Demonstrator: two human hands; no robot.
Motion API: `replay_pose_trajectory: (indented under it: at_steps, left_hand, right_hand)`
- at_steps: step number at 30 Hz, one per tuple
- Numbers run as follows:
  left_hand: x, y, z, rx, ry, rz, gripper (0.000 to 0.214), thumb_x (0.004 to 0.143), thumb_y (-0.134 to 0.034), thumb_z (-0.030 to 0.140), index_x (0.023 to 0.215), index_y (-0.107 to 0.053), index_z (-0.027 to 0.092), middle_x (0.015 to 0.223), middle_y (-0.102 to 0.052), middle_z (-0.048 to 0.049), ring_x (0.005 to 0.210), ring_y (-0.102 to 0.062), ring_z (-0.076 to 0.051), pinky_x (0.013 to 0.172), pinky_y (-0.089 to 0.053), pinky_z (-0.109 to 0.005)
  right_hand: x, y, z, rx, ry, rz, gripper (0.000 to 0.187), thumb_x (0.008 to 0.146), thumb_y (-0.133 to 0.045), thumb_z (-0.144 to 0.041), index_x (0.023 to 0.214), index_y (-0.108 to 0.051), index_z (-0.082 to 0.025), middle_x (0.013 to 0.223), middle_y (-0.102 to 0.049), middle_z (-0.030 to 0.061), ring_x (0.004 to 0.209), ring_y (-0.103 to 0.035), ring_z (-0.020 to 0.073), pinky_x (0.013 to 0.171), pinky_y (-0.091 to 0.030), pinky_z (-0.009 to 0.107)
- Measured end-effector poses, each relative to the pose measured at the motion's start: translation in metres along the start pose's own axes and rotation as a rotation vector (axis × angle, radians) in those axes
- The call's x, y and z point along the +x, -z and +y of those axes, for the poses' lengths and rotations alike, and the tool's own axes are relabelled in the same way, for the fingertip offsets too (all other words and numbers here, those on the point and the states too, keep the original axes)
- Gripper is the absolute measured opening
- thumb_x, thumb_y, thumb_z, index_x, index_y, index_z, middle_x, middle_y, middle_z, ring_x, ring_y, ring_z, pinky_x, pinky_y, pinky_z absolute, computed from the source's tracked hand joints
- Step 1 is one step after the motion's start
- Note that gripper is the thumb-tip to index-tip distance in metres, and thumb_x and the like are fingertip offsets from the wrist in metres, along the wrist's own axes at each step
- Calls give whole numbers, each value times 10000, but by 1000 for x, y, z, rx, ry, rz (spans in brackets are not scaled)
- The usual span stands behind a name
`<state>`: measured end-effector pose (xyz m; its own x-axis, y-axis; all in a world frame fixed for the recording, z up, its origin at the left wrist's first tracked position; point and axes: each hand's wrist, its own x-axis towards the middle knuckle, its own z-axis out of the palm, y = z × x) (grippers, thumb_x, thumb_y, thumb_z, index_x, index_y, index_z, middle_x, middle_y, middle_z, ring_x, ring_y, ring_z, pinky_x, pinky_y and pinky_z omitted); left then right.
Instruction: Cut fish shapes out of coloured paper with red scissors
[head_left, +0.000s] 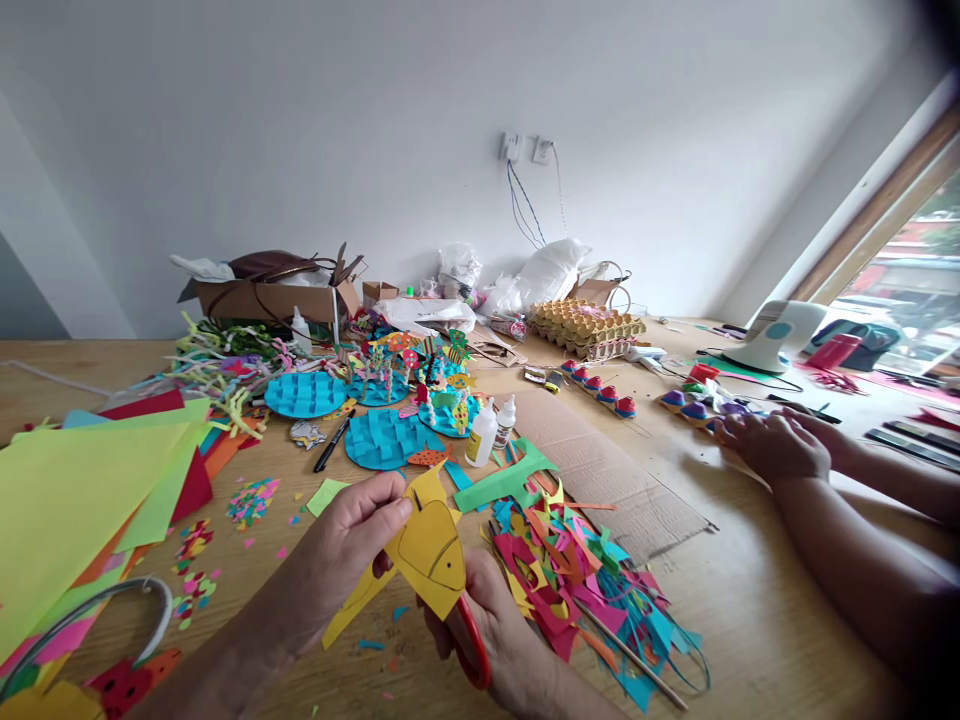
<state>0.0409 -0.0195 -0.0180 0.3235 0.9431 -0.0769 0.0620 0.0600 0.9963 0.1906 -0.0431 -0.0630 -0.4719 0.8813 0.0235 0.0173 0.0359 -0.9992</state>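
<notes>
My left hand (352, 540) pinches a yellow paper fish (429, 548) with drawn lines on it, held up just above the table. My right hand (501, 640) sits under the fish, its fingers closed through the red handles of a pair of scissors (472, 640); the blades are hidden behind the paper. A loose yellow strip (352, 605) hangs from the cutout towards the table.
A heap of coloured paper scraps (577, 580) lies right of my hands, large paper sheets (82, 480) to the left. Blue paper discs (386, 438), glue bottles (482, 435), a black marker (332, 443) and cardboard (600, 465) lie ahead. Another person's hands (772, 445) rest at right.
</notes>
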Motion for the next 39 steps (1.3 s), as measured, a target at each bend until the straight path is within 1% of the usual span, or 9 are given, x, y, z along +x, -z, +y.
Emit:
replay_pose_trajectory:
  at_steps: [4, 11, 18, 24, 29, 33, 35, 37, 39]
  left_hand:
    - [1, 0, 0, -13, 15, 13, 220, 786, -491, 379, 683, -507, 186, 606, -451, 43, 559, -392, -106, 521, -358, -223]
    - [2, 0, 1, -14, -8, 19, 236, 770, -505, 371, 622, -486, 188, 557, -416, 58, 516, -350, -92, 480, -333, -201]
    - [-3, -1, 3, -62, 32, -39, 221, 772, -518, 364, 649, -489, 183, 562, -430, 58, 516, -352, -81, 479, -312, -186]
    - [-7, -10, 0, -89, 106, -123, 211, 755, -533, 363, 656, -474, 186, 575, -434, 57, 517, -354, -81, 472, -303, -180]
    - [-6, -35, -9, -76, 165, -236, 219, 754, -510, 356, 637, -443, 183, 577, -427, 54, 507, -345, -78, 460, -274, -186]
    - [2, -52, -17, -47, 202, -317, 202, 740, -498, 331, 624, -419, 185, 565, -415, 58, 482, -339, -70, 437, -247, -189]
    - [7, -57, -18, -37, 212, -353, 195, 731, -503, 325, 626, -411, 189, 560, -408, 63, 473, -338, -67, 426, -247, -185]
    - [12, -59, -19, -5, 204, -390, 199, 727, -513, 340, 634, -423, 188, 567, -407, 65, 477, -350, -67, 428, -269, -179]
    - [16, -57, -18, 58, 174, -439, 221, 729, -518, 369, 637, -434, 187, 575, -417, 64, 486, -380, -72, 441, -307, -183]
  right_hand:
    - [0, -1, 0, -13, 14, 4, 469, 852, -428, -553, 649, -548, -148, 506, -371, -50, 443, -313, 58, 395, -237, 159]
    - [1, -5, 8, 61, 34, 25, 497, 817, -425, -604, 659, -555, -151, 464, -375, -58, 392, -315, 52, 362, -240, 149]
    - [1, -12, -2, 72, 4, 94, 464, 825, -432, -572, 701, -570, -147, 466, -406, -55, 399, -336, 55, 367, -268, 147]
    - [-21, -11, -8, 85, -35, 92, 512, 802, -418, -626, 726, -573, -144, 434, -340, -71, 375, -318, 55, 352, -243, 148]
    - [-48, -13, 4, 166, -73, 220, 580, 744, -419, -703, 715, -556, -140, 427, -351, -66, 366, -320, 54, 340, -239, 149]
    - [-66, -11, 21, 211, -68, 313, 546, 732, -470, -691, 726, -536, -149, 429, -373, -64, 357, -293, 58, 341, -234, 169]
    - [-73, -5, 29, 263, -53, 422, 514, 732, -501, -672, 746, -518, -158, 446, -395, -62, 383, -292, 60, 377, -250, 178]
    - [-78, 3, 34, 321, -41, 511, 496, 769, -457, -665, 766, -493, -170, 467, -412, -58, 403, -319, 72, 402, -264, 190]
    - [-80, 14, 35, 285, -23, 527, 447, 842, -418, -587, 682, -465, -172, 453, -404, -51, 418, -334, 80, 424, -272, 204]
